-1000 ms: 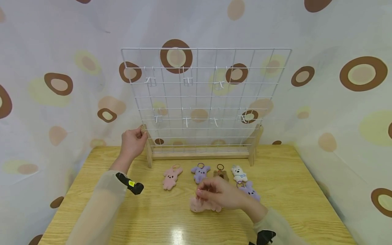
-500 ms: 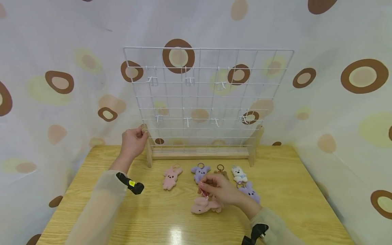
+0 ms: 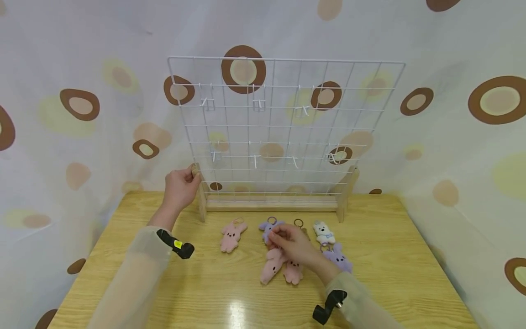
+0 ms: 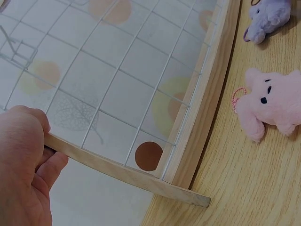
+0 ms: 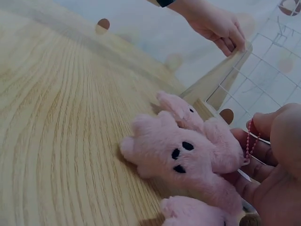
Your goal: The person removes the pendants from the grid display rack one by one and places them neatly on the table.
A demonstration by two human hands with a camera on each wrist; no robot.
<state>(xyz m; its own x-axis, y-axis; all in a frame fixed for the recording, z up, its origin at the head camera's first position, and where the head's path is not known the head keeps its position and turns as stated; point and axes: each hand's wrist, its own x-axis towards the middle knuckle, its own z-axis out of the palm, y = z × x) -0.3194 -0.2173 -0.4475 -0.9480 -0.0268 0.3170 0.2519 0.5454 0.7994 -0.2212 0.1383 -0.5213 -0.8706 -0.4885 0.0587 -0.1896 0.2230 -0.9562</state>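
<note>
With thumb and fingers, my right hand (image 3: pixel 293 244) pinches the pink bead chain (image 5: pixel 252 143) of a pink plush keychain (image 3: pixel 272 267). The plush dangles tilted under the fingers, low over the table; I cannot tell whether it touches the wood. Close beside it lies a second pink plush keychain (image 3: pixel 293 273), partly under the hand. My left hand (image 3: pixel 180 189) grips the top of the left wooden upright (image 4: pixel 117 174) of a white wire grid rack (image 3: pixel 271 125). Fingers curl around the upright's edge in the left wrist view.
White hooks (image 3: pixel 255 160) sit on the grid in two rows. Along the rack's foot lie another pink plush (image 3: pixel 232 236), a purple one (image 3: pixel 266 230), a white one (image 3: pixel 324 233) and a second purple one (image 3: pixel 338 258). A brown one is mostly behind the right hand. Wooden table (image 3: pixel 197 283).
My right hand has lifted slightly with the chain, and the pink plush has swung from lying sideways to hanging steeper, uncovering the second pink plush. My left hand stays on the upright.
</note>
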